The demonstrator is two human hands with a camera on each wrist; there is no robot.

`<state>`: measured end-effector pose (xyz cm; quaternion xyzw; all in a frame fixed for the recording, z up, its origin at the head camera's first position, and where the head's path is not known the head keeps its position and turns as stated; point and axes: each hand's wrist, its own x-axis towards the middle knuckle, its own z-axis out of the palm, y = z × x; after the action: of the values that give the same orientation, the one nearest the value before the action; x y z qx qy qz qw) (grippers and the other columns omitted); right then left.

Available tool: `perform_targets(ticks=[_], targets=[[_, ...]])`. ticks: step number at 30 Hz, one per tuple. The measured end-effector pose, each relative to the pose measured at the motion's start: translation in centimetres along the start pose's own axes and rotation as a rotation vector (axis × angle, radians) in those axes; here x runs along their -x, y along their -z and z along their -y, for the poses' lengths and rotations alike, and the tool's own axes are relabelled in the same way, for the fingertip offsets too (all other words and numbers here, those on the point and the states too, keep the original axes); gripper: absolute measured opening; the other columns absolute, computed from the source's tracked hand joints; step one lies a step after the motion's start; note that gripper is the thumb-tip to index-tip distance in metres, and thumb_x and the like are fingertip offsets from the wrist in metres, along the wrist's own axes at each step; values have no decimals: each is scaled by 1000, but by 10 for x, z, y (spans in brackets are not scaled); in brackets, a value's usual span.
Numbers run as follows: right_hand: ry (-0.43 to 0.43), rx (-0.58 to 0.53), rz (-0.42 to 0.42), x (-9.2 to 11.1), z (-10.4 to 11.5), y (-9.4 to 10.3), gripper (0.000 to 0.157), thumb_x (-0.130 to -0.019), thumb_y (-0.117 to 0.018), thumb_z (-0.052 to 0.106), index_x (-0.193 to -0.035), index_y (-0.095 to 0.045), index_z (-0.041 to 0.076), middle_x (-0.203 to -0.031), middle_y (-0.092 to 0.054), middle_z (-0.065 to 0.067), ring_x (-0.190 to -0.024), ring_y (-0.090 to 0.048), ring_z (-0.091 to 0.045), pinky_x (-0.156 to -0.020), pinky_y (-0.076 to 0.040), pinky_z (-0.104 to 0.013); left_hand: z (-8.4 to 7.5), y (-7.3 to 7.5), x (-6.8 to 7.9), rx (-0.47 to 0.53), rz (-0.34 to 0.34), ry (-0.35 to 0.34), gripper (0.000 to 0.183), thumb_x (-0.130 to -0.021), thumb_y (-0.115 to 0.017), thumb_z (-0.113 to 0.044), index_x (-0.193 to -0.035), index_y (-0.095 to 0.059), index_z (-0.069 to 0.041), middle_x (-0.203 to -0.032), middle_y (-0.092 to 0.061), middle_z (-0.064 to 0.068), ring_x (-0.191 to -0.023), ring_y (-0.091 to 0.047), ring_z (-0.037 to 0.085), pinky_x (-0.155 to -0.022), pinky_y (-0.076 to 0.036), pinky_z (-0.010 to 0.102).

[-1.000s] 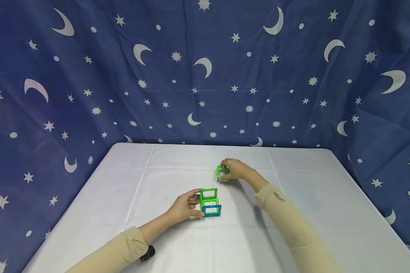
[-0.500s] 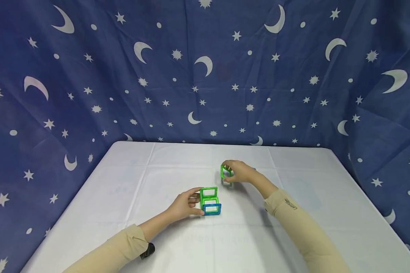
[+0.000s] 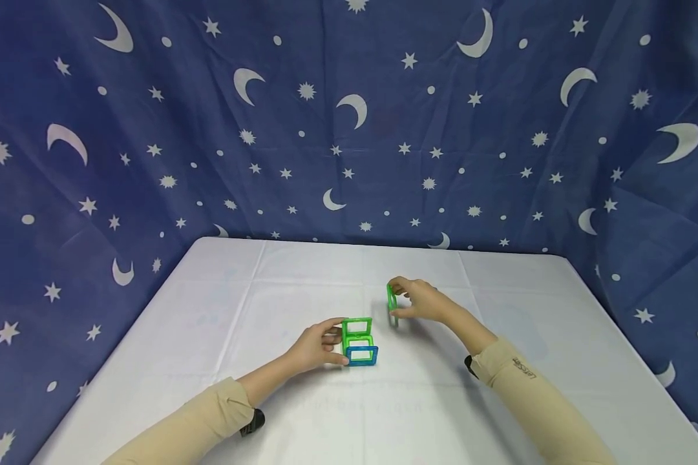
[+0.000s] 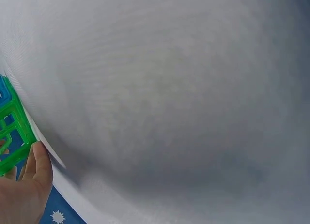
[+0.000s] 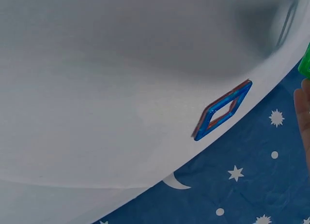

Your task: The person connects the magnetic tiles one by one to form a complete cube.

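In the head view my left hand (image 3: 314, 347) grips the left side of a small structure of joined magnetic tiles. Its green tiles (image 3: 357, 320) form the back, base and left side, and a blue tile (image 3: 362, 364) stands upright at the front. The left wrist view shows the thumb or a finger against a corner of a green tile (image 4: 22, 118). Farther back and to the right, my right hand (image 3: 424, 301) pinches one green square tile (image 3: 391, 296), upright and nearly edge-on. Only a corner of that tile (image 5: 305, 64) appears in the right wrist view.
A blue tile (image 5: 224, 110), with a reddish edge along it, lies on the white table in the right wrist view. The white tabletop (image 3: 279, 278) ends at a dark blue curtain (image 3: 302, 155) with moons and stars.
My right hand has moved right and slightly nearer, turning its green tile from facing the camera to nearly edge-on. The left hand and the joined tiles have stayed almost still.
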<state>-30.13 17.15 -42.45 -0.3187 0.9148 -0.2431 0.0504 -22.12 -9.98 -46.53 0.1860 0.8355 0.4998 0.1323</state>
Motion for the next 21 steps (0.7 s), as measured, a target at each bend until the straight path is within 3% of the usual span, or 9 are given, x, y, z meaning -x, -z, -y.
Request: perform_targets(ticks=[10, 21], targets=[[42, -120, -10, 19, 2, -4, 53, -80, -75, 16, -123, -48, -1, -117, -63, -15, -109, -62, -32, -90, -54, -35, 0, -1, 0, 15, 10, -4, 80, -72, -80, -7, -139, -39, 3, -127, -54, 26, -118, -55, 39, -93, -52, 37], [119, -154, -9, 27, 17, -12, 56, -81, -75, 20, -124, -48, -2, -118, -64, -13, -110, -62, -27, -89, -54, -32, -2, -4, 1, 20, -16, 4, 81, -71, -81, -8, -139, -39, 4, -127, -54, 27, -118, -55, 40, -93, -52, 36]])
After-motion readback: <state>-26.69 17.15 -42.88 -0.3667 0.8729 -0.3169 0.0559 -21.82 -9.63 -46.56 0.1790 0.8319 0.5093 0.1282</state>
